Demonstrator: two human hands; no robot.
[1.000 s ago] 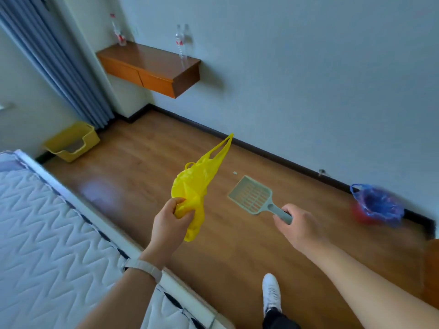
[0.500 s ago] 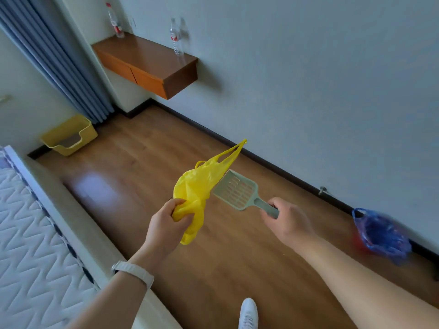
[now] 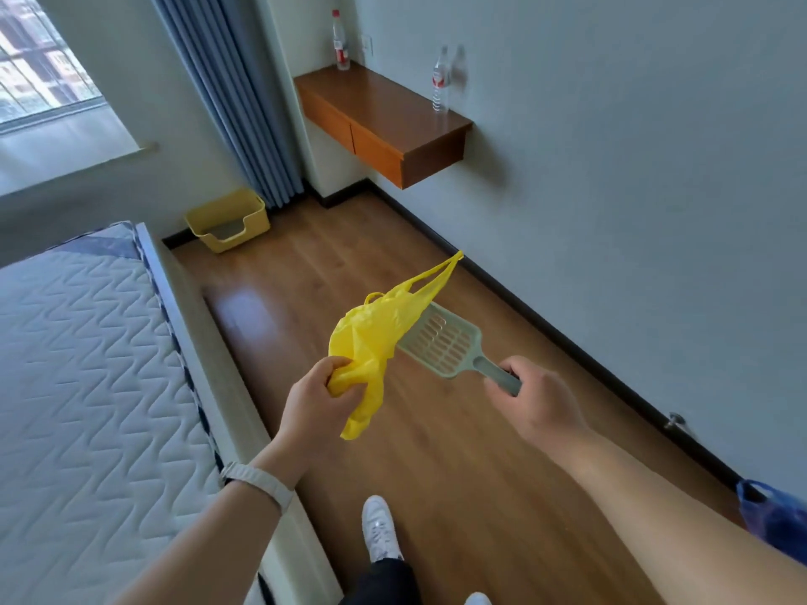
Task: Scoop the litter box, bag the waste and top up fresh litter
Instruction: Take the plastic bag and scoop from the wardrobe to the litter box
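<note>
My left hand point(image 3: 316, 401) is closed around a crumpled yellow plastic bag point(image 3: 375, 331) whose handles stick up to the right. My right hand point(image 3: 535, 401) grips the handle of a pale green slotted litter scoop point(image 3: 443, 340), its head partly behind the bag. Both are held at waist height over the wooden floor. The yellow litter box point(image 3: 227, 220) sits on the floor far ahead, by the curtain and the bed's far corner, with grey litter showing through its front cut-out.
A bed with a white quilted mattress point(image 3: 87, 364) fills the left side. A wall-mounted wooden shelf point(image 3: 384, 120) carries two bottles. A blue bag point(image 3: 773, 517) lies by the wall at the right edge. My white shoe point(image 3: 380, 528) stands on the floor strip between bed and wall.
The view has swung left and forward: the litter box and window now show ahead, and the blue bag slid to the lower right edge. The scoop head moved closer behind the yellow bag.
</note>
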